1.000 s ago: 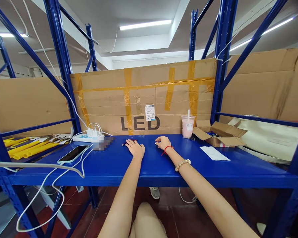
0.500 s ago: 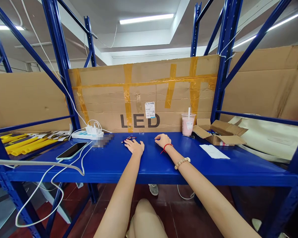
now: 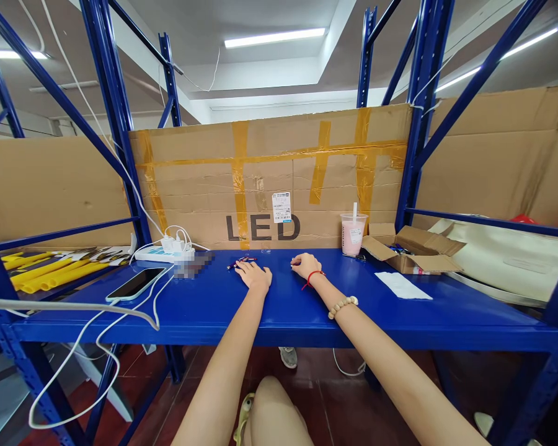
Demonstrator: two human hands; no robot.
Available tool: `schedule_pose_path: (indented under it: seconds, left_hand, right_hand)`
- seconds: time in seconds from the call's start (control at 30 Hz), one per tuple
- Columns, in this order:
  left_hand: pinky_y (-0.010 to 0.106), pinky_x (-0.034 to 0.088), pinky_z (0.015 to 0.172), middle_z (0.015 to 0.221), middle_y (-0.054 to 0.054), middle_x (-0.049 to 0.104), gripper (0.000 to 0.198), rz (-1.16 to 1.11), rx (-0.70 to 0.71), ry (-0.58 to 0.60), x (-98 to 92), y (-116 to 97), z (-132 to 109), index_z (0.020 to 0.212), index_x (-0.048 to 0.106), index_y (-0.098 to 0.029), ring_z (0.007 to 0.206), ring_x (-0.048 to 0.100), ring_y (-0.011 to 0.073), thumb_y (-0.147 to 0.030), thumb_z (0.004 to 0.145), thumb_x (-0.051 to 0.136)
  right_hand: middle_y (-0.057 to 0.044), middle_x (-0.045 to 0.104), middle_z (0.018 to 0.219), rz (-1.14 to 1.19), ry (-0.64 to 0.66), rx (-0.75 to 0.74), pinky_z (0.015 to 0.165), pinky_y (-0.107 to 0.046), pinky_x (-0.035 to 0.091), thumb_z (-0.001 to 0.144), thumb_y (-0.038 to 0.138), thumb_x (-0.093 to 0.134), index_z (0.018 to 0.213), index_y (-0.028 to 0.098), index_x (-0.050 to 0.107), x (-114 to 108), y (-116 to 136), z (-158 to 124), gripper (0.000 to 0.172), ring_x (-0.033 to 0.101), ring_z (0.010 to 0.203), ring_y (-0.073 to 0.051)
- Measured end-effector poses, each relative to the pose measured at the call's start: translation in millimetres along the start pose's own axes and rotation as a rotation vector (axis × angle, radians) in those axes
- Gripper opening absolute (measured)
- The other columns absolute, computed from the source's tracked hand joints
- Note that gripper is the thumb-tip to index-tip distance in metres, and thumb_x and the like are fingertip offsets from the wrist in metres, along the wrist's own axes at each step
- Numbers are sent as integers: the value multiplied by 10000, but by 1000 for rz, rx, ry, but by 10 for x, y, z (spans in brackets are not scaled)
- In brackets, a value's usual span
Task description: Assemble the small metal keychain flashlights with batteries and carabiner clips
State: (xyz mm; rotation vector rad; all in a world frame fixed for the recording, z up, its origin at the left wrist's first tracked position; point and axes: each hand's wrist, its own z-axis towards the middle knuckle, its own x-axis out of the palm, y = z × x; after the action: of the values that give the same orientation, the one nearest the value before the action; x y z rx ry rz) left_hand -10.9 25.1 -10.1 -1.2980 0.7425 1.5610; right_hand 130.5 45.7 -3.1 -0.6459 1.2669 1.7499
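My left hand (image 3: 253, 274) rests palm down on the blue shelf top (image 3: 279, 313), its fingers stretched out. Just beyond its fingertips lie small dark-red items (image 3: 242, 261), too small to name and partly covered by the fingers. To the right, my right hand (image 3: 303, 265) has its fingers curled together in a pinch low over the shelf top. What that pinch holds, if anything, is too small to make out. A red cord bracelet (image 3: 312, 277) circles the right wrist, with a beaded bracelet (image 3: 343, 306) farther up the forearm.
A cup of pink drink (image 3: 352, 235) with a straw stands at the back right, beside an opened cardboard box (image 3: 423, 254) and a white paper (image 3: 403, 285). On the left are a phone (image 3: 136, 285), a power strip (image 3: 165, 252) and white cables. Cardboard (image 3: 190, 192) walls the back.
Both hands stay in nearly the same places. The whole view has shifted very slightly, and a yellowish shoe shows more beside the knee.
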Motion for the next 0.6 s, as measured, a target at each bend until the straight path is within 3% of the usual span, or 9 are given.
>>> schedule_pose_path:
  seconds: [0.2,0.33,0.6]
  left_hand:
    - [506,28,1053,1394,185,281,549,239,127,-48,-52,-86,2,1340,318,-30,1326,74,333,-297,866,251]
    - [487,34,1059,1399,208,251,564,376,63,-31,-62,-133,23,1348,282,1,1318,112,344,-305,878,222]
    - [479,77,1058,1404,200,245,627,254,34,-12,3,-46,121,1351,285,-20,1313,140,346,-383,839,271]
  right_hand:
    - [49,673,914,30,-2,-31,750,-237,468,664,188,603,821,284,691,-5,18,5,203,601,920,-157]
    - [64,674,908,57,-12,-49,755,-233,464,674,196,573,838,300,690,0,40,-5,226,597,927,-149]
    - [66,674,907,86,11,-56,761,-224,464,670,188,573,827,295,691,-28,68,-42,224,601,917,-144]
